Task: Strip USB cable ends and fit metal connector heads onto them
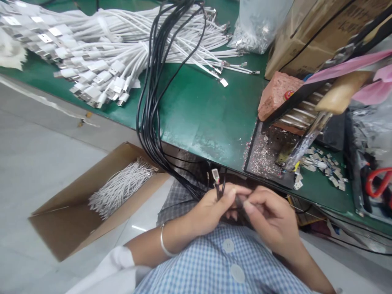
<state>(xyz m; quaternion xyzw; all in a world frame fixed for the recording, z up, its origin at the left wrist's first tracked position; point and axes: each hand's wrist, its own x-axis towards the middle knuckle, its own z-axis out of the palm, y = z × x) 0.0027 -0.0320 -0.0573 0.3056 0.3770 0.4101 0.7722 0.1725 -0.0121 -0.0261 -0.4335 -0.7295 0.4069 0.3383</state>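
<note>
My left hand (211, 208) is closed around black cables (150, 94), which hang over the table's front edge and run into it. A small metal connector (216, 175) with a bit of coloured wire sticks up above that hand's fingers. Close by on the right, my right hand (272, 216) has thumb and finger pinched together. Between the two hands is a dark, blurred strand that looks like a black cable, and the right fingertips are on it. Both hands are above my lap, just off the table edge.
White USB cables (101, 69) lie heaped on the green table (196, 114). A cardboard box (61, 232) on the left holds white cables. To the right are a soldering iron (309, 126), a brick (278, 94), a dirty tray (263, 159), loose connectors (324, 165) and red-handled scissors (378, 183).
</note>
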